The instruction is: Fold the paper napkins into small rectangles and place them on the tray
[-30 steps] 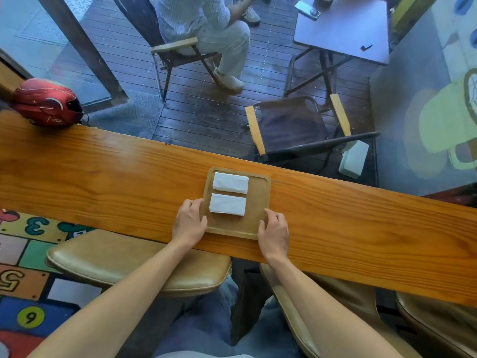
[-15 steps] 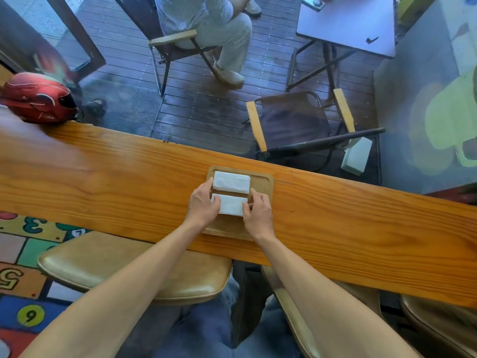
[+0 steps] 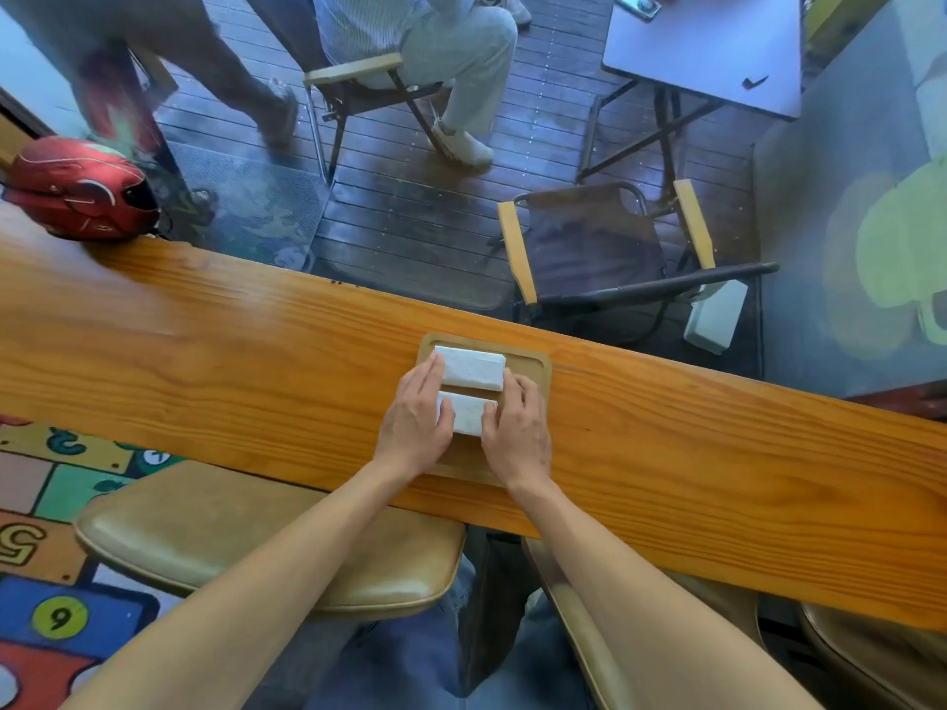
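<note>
Fingers (image 3: pixel 428 374) of both hands flank the near napkin (image 3: pixel 467 413) on tray (image 3: pixel 543 371)

Setting: café or casual eatery, window-counter seating. Long varnished wooden counter (image 3: pixel 205 361) runs under the fingers (image 3: pixel 428 374), padded stools (image 3: pixel 266 545) just behind them. Beyond the fingertips, through glass: slatted deck (image 3: pixel 410 207), folding chairs (image 3: pixel 599 248), small table (image 3: pixel 707 48), a seated person (image 3: pixel 435 38). Red helmet (image 3: pixel 82 189) on the counter, far left of the fingers.
</note>
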